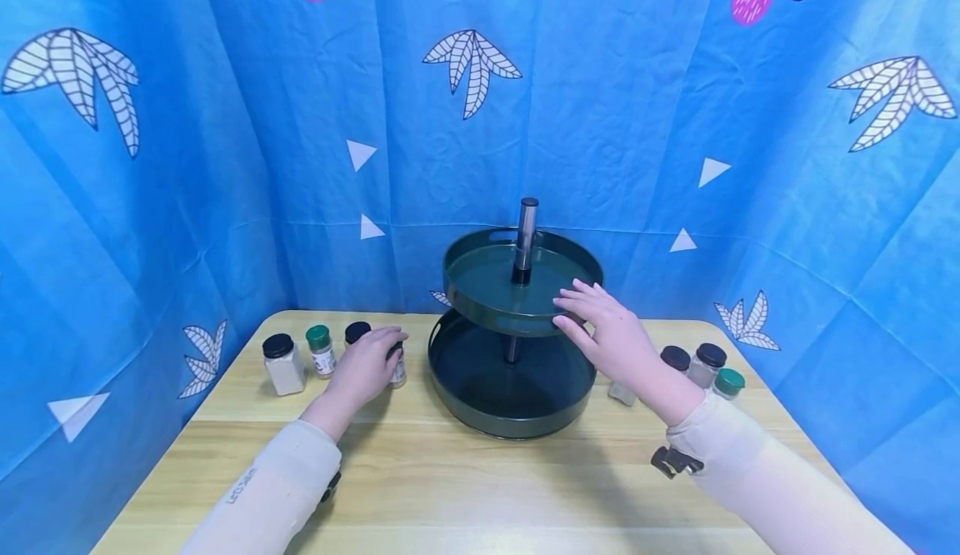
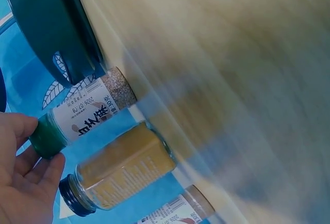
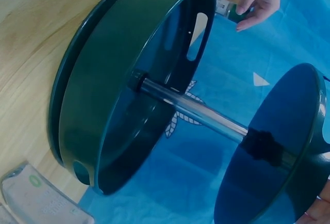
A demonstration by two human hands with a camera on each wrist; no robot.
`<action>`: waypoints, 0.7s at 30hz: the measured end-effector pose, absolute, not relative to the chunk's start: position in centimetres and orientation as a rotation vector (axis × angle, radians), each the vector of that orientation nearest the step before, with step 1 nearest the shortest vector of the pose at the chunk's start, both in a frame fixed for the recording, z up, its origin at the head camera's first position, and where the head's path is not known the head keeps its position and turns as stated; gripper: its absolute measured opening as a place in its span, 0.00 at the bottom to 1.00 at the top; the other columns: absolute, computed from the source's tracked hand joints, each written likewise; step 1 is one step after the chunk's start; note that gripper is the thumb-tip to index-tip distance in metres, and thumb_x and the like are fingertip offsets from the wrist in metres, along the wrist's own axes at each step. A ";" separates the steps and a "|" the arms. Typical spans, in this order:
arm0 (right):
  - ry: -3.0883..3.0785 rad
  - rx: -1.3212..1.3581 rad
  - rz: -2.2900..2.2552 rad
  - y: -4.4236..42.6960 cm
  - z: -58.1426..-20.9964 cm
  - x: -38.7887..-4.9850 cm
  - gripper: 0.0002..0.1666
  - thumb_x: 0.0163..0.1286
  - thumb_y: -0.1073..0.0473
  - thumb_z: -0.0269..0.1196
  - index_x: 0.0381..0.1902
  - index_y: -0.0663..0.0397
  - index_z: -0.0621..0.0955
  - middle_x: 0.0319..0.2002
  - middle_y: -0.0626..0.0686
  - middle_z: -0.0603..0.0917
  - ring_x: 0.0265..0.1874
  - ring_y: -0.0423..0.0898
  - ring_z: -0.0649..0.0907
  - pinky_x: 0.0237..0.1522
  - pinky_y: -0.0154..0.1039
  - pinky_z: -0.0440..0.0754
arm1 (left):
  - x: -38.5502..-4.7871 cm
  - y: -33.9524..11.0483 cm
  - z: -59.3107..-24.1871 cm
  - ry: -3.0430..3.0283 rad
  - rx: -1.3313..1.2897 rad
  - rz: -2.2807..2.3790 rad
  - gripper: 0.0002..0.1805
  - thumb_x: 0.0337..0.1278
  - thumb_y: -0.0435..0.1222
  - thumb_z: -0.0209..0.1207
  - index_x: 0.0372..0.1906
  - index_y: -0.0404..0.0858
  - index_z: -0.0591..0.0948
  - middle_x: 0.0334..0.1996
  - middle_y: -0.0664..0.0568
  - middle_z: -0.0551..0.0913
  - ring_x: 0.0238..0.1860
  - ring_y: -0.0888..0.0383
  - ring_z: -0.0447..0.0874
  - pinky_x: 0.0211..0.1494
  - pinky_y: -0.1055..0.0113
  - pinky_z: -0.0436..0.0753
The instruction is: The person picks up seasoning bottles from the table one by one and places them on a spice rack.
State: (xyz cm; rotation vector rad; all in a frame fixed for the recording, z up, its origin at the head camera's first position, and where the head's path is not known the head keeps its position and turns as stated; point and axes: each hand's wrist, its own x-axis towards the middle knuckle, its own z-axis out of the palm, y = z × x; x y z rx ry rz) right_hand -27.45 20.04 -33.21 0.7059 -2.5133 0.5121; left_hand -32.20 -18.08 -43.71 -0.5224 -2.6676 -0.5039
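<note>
A two-tier round dark green tray stand (image 1: 513,426) stands mid-table with a metal post. My right hand (image 1: 600,330) touches the front right rim of its upper tier, fingers loosely extended; in the right wrist view only fingertips of that hand (image 3: 319,211) show at the tier's edge. Left of the stand, my left hand (image 2: 23,170) grips the green cap of a spice jar (image 2: 85,110) with thumb and fingers. Beside that jar is a square jar of yellow-brown powder with a black cap (image 2: 124,167). From above, my left hand (image 1: 363,372) partly covers these jars.
On the table's left stand a black-capped jar of pale powder (image 1: 285,372) and a green-capped jar (image 1: 322,355). To the right, behind my forearm, are black-capped jars (image 1: 707,363), a green-capped jar (image 1: 727,383) and a clear packet (image 3: 41,198). Blue curtain surrounds the table's back and sides.
</note>
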 end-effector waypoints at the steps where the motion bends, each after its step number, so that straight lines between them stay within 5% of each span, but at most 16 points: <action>1: -2.512 0.707 0.513 20.0 -33.2 -27.4 0.25 0.72 0.49 0.64 0.61 0.55 0.82 0.62 0.58 0.80 0.71 0.54 0.70 0.73 0.56 0.61 | -32.2 -18.0 -43.7 -2.673 -0.521 -0.502 0.17 0.67 0.35 0.61 0.58 0.35 0.82 0.60 0.40 0.80 0.62 0.42 0.78 0.66 0.47 0.75; 21: -2.510 0.695 0.523 20.0 -33.3 -27.5 0.25 0.71 0.49 0.65 0.61 0.55 0.82 0.63 0.58 0.80 0.71 0.54 0.70 0.72 0.57 0.62 | -32.0 -18.2 -43.3 -2.688 -0.562 -0.473 0.16 0.67 0.35 0.62 0.57 0.36 0.82 0.60 0.41 0.81 0.62 0.43 0.78 0.66 0.47 0.75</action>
